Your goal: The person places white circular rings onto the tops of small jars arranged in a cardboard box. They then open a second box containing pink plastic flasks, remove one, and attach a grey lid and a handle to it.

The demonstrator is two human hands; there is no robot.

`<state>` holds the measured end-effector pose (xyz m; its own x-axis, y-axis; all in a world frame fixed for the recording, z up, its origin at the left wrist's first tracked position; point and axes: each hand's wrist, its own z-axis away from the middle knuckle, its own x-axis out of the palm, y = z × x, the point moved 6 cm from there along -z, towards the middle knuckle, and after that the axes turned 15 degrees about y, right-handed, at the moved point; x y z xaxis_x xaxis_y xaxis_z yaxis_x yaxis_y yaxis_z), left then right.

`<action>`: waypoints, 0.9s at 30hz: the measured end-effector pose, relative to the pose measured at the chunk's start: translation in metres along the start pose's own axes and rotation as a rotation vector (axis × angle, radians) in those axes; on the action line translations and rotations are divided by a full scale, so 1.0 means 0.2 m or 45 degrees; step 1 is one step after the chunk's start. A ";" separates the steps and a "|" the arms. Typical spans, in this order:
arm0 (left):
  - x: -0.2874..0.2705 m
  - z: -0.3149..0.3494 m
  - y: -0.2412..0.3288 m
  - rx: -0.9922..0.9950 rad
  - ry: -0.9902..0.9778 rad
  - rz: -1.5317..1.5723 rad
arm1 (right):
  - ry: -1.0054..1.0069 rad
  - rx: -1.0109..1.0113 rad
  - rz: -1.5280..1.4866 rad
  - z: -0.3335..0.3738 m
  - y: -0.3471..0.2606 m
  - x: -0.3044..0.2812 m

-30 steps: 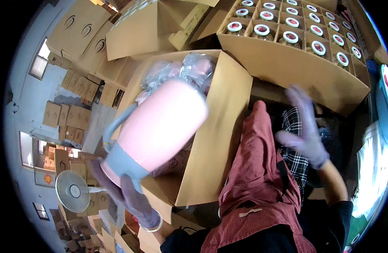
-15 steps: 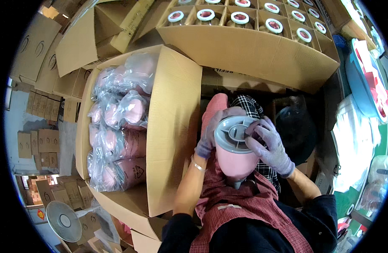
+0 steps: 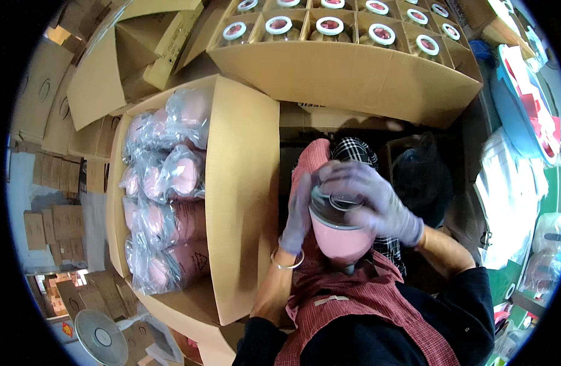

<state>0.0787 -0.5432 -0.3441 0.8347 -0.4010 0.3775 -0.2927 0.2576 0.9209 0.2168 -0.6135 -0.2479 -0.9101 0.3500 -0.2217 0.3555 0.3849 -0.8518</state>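
Observation:
In my lap rests a pink tapered vessel [image 3: 341,241] with a grey round end facing up and a narrow grey tip at the bottom. My left hand [image 3: 300,207], in a pale purple glove, wraps round its left side. My right hand [image 3: 372,201], gloved alike and a little blurred, curls over the grey end from the right. Its fingers cover much of the ridged grey face. Whether a small part lies under the right palm is hidden.
An open carton [image 3: 244,201] at my left holds several pink pieces [image 3: 186,177] in clear bags. Ahead, a divided carton [image 3: 354,73] holds jars with white-rimmed lids. A blue basin [image 3: 518,110] and white bags [image 3: 506,189] lie right. A round fan [image 3: 101,337] stands lower left.
My right hand has moved left and across the grey end, covering more of it. The left hand keeps its hold on the pink vessel. The whole view has shifted slightly.

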 end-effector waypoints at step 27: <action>0.06 0.17 0.16 0.498 -0.041 -0.667 | -0.331 -0.231 0.205 0.07 0.17 -0.14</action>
<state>0.0630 -0.5691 -0.3077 0.9004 -0.4139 -0.1339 -0.0040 -0.3156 0.9489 0.2523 -0.6224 -0.2772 -0.8549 0.1980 -0.4795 0.5093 0.4959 -0.7033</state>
